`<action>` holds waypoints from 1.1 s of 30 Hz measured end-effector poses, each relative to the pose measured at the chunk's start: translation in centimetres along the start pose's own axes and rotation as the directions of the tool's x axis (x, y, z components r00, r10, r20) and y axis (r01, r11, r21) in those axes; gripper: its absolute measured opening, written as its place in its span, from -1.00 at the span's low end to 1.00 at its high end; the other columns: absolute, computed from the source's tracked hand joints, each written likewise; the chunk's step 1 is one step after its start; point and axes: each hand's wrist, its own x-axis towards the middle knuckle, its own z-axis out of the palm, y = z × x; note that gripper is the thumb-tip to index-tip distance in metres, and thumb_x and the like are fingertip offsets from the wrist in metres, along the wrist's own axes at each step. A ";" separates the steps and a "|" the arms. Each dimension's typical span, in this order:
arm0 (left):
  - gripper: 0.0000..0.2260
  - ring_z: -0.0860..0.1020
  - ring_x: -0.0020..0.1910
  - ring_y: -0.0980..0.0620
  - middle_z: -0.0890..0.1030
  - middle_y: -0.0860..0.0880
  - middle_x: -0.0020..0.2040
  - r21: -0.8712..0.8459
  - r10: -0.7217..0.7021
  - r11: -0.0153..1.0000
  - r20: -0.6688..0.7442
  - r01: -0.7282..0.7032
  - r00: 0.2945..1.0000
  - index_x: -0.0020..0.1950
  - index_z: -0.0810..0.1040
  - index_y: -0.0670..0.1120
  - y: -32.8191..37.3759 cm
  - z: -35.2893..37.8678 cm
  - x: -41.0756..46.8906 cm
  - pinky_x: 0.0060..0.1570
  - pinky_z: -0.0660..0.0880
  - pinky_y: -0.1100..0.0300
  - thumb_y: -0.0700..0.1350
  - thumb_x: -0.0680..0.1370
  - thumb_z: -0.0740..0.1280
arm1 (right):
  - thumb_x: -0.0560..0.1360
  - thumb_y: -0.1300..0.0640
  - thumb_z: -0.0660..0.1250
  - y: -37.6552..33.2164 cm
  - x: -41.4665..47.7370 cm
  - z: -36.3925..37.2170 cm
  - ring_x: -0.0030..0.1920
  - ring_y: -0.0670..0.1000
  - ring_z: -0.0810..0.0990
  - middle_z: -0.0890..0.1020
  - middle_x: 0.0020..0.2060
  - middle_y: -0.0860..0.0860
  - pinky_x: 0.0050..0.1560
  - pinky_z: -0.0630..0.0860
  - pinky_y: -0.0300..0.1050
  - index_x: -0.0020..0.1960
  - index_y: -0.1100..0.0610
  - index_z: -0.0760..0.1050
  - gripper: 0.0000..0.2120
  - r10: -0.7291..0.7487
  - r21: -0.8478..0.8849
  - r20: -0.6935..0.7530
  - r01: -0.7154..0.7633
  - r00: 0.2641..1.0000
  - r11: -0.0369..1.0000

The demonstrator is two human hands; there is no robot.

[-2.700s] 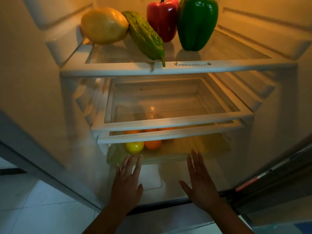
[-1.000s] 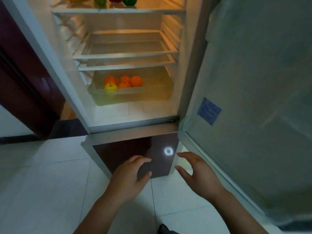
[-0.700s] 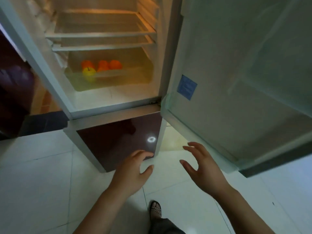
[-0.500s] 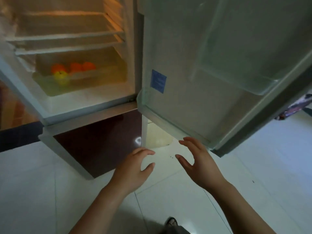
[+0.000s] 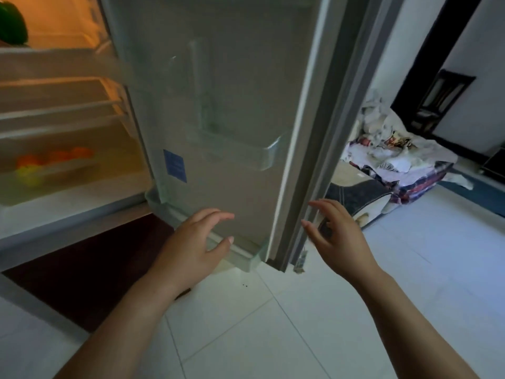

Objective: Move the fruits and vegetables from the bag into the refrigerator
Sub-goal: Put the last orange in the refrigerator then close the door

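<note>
**Refrigerator** (image 5: pixel 68 206): left of the frame, lit inside. Its door (image 5: pixel 232 105) stands wide open across the centre, with a blue label (image 5: pixel 175 165) on the inner face.

**Produce already stored:**
- A green pepper (image 5: pixel 12 26) sits on the top shelf at the upper left corner.
- We count a few oranges (image 5: pixel 57 155) and one yellow fruit (image 5: pixel 28 172) in the clear drawer (image 5: pixel 68 187) at lower left. All are blurred.

**Left hand** (image 5: pixel 196 242): lower centre, in front of the door's bottom edge. The fingers are loosely curved and apart, holding nothing. We cannot tell whether they touch the door.

**Right hand** (image 5: pixel 338 239): just right of the door's outer edge. The fingers are spread and slightly bent, and the hand is empty.

**Dark fabric object** (image 5: pixel 355 195): on the tiled floor (image 5: pixel 355 310) behind the door, centre right, beside a heap of cloth (image 5: pixel 396 151). We cannot tell whether this is the bag, nor what it holds.

**Progress:**
- We judge the task at least partly done, since several pieces already lie inside and neither hand carries anything.
- Any remaining produce is out of sight, so we cannot say whether more is left to fetch.
- If nothing is left, only shutting the door remains, and both hands are close to it.
</note>
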 end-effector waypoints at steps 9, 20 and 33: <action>-0.60 0.25 0.22 0.32 0.27 0.25 0.24 0.081 -0.096 0.992 -0.025 0.097 0.995 0.34 0.35 0.10 6.9 6.9 1.6 0.10 0.17 0.49 0.03 0.51 0.30 | 0.46 -0.17 0.30 7.2 4.1 -2.8 0.35 -0.03 0.34 0.31 0.41 0.02 0.25 0.33 -0.16 0.46 0.09 0.13 -0.30 -0.019 0.109 0.049 0.014 0.999 0.994; -0.62 0.33 0.14 0.32 0.33 0.22 0.21 0.094 -0.182 0.976 -0.150 0.197 0.972 0.30 0.40 0.08 10.7 8.5 0.2 0.01 0.19 0.60 0.04 0.49 0.31 | 0.43 -0.20 0.31 8.9 5.6 -3.1 0.38 -0.08 0.31 0.30 0.43 -0.05 0.36 0.36 0.00 0.50 0.01 0.09 -0.25 -0.172 0.251 0.153 0.130 0.973 0.959; -0.61 0.36 0.06 0.47 0.34 0.25 0.23 0.035 -0.232 0.969 -0.196 0.244 0.953 0.30 0.38 0.14 9.8 4.9 -4.1 0.10 0.37 0.39 0.06 0.49 0.33 | 0.47 -0.15 0.30 3.9 0.1 -1.6 0.17 -0.28 0.30 0.32 0.23 -0.17 0.13 0.27 -0.53 0.51 -0.02 0.03 -0.27 -0.371 0.292 0.179 0.311 0.911 0.905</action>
